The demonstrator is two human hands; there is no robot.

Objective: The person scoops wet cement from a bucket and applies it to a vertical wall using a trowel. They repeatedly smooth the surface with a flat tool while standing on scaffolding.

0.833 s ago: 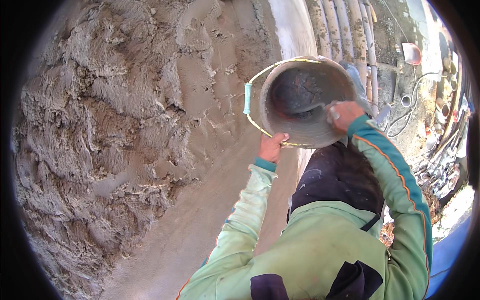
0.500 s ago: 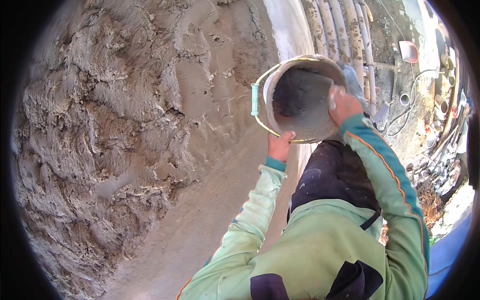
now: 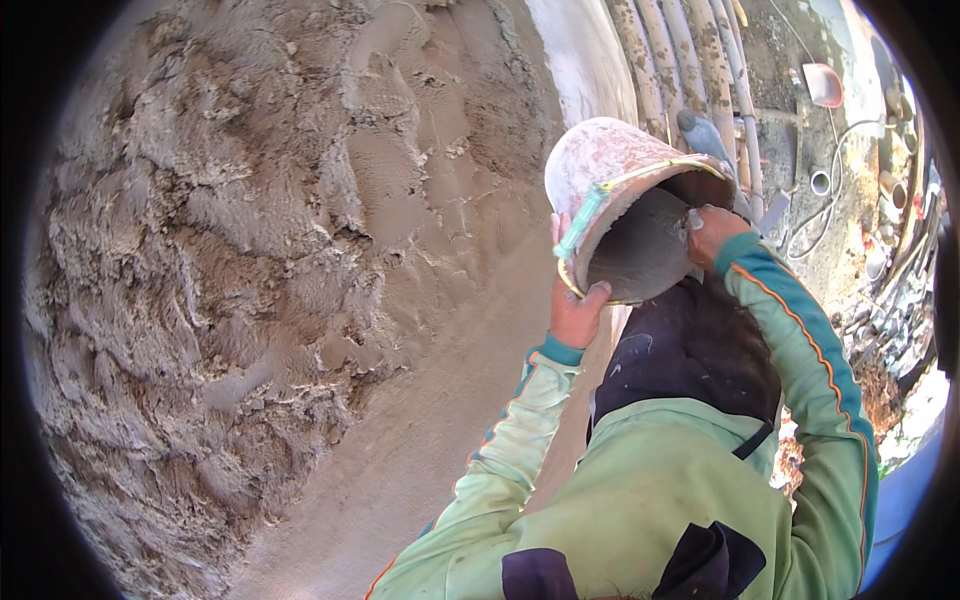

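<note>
A bucket (image 3: 610, 150) with a pale, mortar-smeared outside lies tipped in front of me, its mouth turned toward me. Its wire handle carries a pale green grip (image 3: 581, 222). My left hand (image 3: 575, 310) is closed on the left of the rim, thumb at the lip and fingers behind the handle. At the right side of the mouth, my right hand (image 3: 712, 236) is closed, its fingertips inside. A smooth grey surface (image 3: 640, 245) shows within the bucket beside those fingers. Whether it is a blade or mortar, I cannot tell.
Rough wet mortar (image 3: 220, 220) covers the broad surface at left, with a smoother band (image 3: 400, 430) nearer me. Long pipes (image 3: 690, 60) run beyond the bucket. At right are a red-edged scoop-like thing (image 3: 824, 86), a cable (image 3: 832, 190) and several scattered pipe pieces.
The bucket has tilted, so its outside now shows and its mouth faces more toward me. Both hands have shifted slightly right and nearer with it.
</note>
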